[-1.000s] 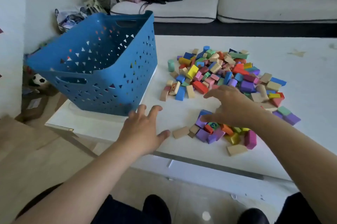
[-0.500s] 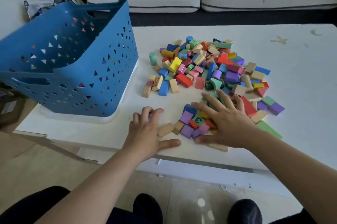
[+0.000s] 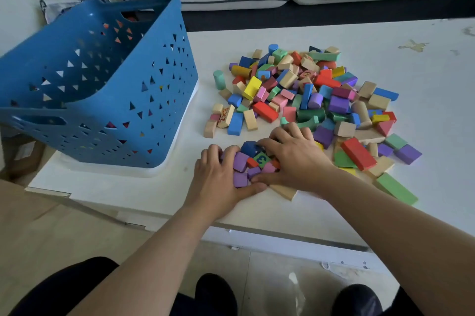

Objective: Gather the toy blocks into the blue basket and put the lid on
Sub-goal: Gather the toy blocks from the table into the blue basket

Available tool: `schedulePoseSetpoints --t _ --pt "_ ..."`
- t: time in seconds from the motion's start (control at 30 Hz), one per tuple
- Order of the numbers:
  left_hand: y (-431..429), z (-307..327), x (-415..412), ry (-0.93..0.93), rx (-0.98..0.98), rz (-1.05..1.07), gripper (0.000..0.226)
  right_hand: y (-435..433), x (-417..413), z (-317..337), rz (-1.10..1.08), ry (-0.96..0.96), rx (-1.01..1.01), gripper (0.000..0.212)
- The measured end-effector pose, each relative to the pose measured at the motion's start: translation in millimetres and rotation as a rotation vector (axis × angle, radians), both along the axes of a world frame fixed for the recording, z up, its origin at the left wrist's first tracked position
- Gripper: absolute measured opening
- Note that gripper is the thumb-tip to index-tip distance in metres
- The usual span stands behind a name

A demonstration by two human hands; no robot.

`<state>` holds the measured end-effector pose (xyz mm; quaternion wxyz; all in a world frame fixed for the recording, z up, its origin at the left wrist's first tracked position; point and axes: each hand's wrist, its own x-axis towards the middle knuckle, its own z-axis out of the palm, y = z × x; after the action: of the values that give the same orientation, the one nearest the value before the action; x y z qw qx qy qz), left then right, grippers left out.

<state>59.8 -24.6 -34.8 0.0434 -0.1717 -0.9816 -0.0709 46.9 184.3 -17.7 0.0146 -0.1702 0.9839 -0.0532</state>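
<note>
1. Blue plastic basket [image 3: 102, 99], pierced with small triangles, sits tilted at the left of the frame on the white tabletop [image 3: 424, 63].
2. Toy blocks [image 3: 308, 94] in many colours lie in a loose pile across the centre and right, apart from the basket.
3. At lower centre, near the tabletop's front edge, lies a small cluster [image 3: 241, 161] of purple, red and blue blocks.
4. The left hand [image 3: 218, 174] curls its fingers round the cluster's left side.
5. The right hand [image 3: 295, 158] curls over its right side, thumbs close together at the near edge.
</note>
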Motion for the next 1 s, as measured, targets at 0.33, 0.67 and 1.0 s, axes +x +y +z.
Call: schedulePoseSetpoints --t 0.33,0.67,1.0 --pt "-3 6 -2 0.069 -0.173 -0.010 0.047 -8 -8 -4 0.019 0.117 -0.008 0.064" --pt "-5 8 -3 -0.013 0.020 0.050 0.037 -16 -11 4 0.034 0.099 -0.141 0.053" --pt "2 37 -3 0.112 0.321 0.167 0.031 -21 -20 27 -0.081 0.219 -0.344 0.053"
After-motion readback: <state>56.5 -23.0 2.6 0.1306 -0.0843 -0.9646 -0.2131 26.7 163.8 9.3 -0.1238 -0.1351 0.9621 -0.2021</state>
